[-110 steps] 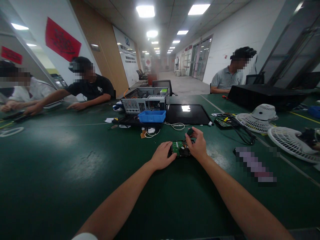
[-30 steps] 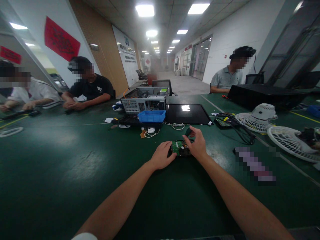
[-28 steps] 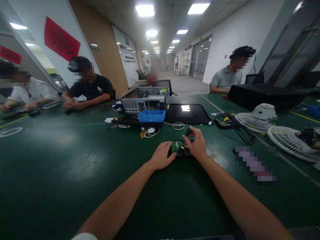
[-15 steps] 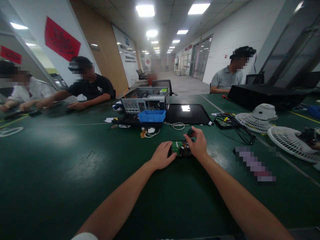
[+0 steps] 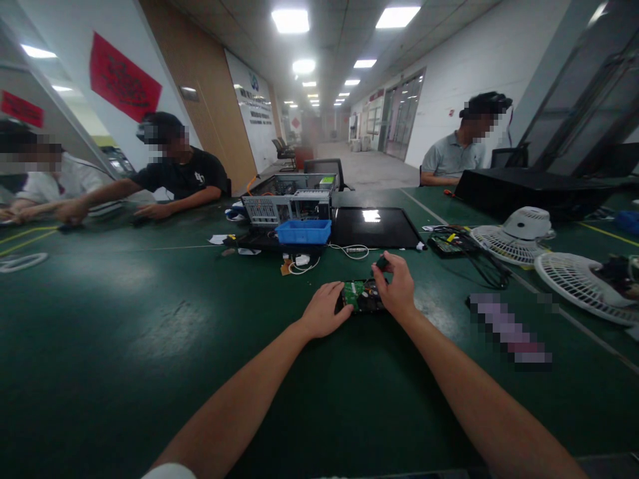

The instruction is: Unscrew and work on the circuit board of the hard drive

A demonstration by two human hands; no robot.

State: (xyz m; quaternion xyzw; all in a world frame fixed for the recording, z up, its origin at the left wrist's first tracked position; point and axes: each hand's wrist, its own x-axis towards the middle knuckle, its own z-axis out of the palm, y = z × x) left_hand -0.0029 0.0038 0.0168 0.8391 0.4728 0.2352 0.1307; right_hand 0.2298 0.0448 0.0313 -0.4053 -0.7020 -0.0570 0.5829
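A small opened device [image 5: 355,293] with a green circuit board in a black casing lies flat on the green table. My left hand [image 5: 324,310] grips its left end, fingers along the far side and thumb on the near edge. Above the right end of the casing, my right hand [image 5: 397,287] pinches the dark handle of a screwdriver [image 5: 382,262] between thumb and fingers. The handle stands roughly upright; I cannot make out where its tip rests.
Beyond the device are a blue tray [image 5: 303,232], an open computer case [image 5: 289,198] and a dark flat screen [image 5: 377,227]. White fan parts [image 5: 519,233], black cables [image 5: 479,256] and a blurred-out object [image 5: 509,329] lie to the right. Co-workers sit at the left and far right.
My right hand and the screwdriver have shifted very slightly, the fingers turning a little on the handle. My left hand and the device stay in place. A co-worker's arm at left has moved further left.
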